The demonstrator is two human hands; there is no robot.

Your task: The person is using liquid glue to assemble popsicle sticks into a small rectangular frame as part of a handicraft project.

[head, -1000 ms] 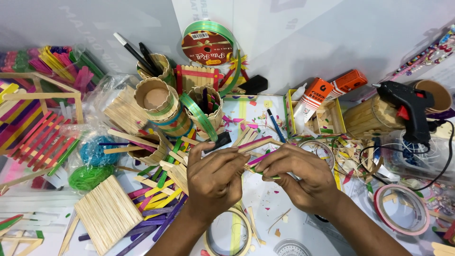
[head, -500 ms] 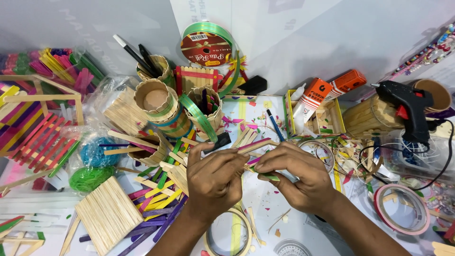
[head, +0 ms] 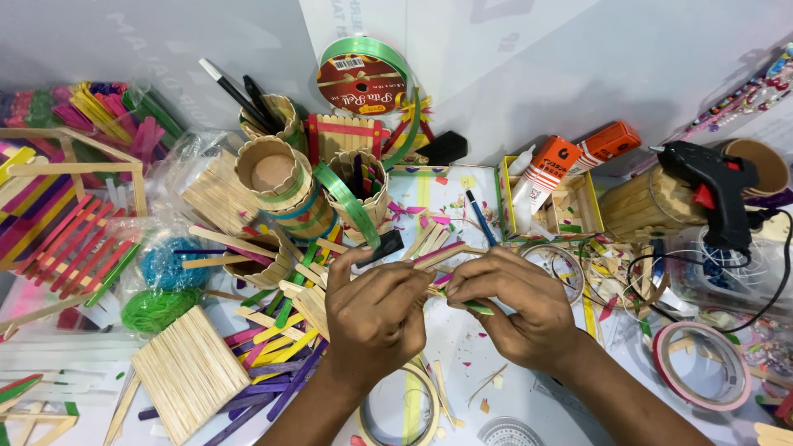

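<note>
My left hand and right hand both pinch a small bundle of craft sticks between them; it seems light, stiff, snappable, best gripped near its ends.

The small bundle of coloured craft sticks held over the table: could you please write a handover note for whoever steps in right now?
Left hand: fingers closed on the small bundle of coloured wooden craft sticks.
Right hand: pinching the same bundle's other end.
Nearby: flat panel of plain wooden sticks, black glue gun, loose coloured sticks.
Done: sticks gathered in hand.
Left: whether they are glued cannot be told.
</note>
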